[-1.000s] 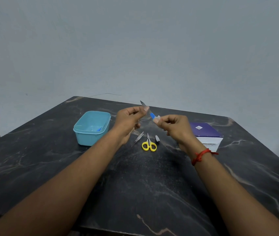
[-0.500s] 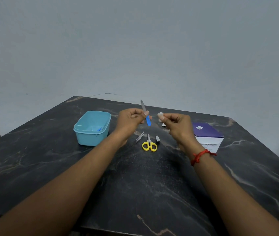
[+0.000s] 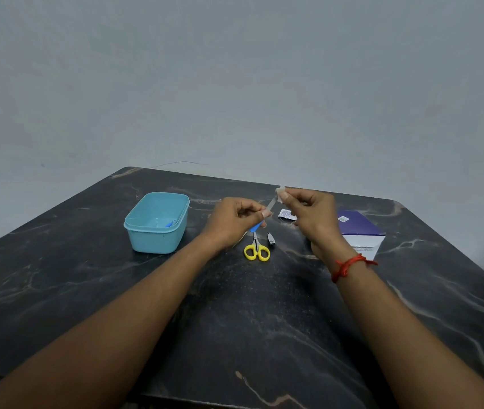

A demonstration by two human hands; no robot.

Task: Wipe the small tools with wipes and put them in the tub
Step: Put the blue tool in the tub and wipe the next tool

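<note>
Left hand (image 3: 232, 222): grasping the blue-handled metal tool (image 3: 255, 228), probably a nail file, pinched where handle meets blade. The blade slants up toward the far edge, likely to offer its length to the wipe.
Right hand (image 3: 308, 215): fingertips pinching a small white wipe (image 3: 280, 191) at the blade's upper end; judged to be a wiping stroke along the blade.
Tub (image 3: 158, 240): teal, open, toward the far-left corner of the bench (image 3: 235, 335), on the left hand's side for an easy drop. 1 small blue item (image 3: 170, 223) lies inside, type unclear.
Awaiting wiping: yellow-handled scissors (image 3: 257, 251) and a small grey clipper (image 3: 271, 239), side by side mid-bench beneath the hands, apart from the tub.
Other items: torn sachet (image 3: 286, 214) on the bench between the 2 hands; purple-and-white box (image 3: 359, 231) toward the far-right corner, probably the wipe supply.
Obscured: the blade is pale and blurred, so contact between wipe and tip cannot be confirmed. A pale sliver under the left wrist cannot be identified. Box lettering is illegible.
</note>
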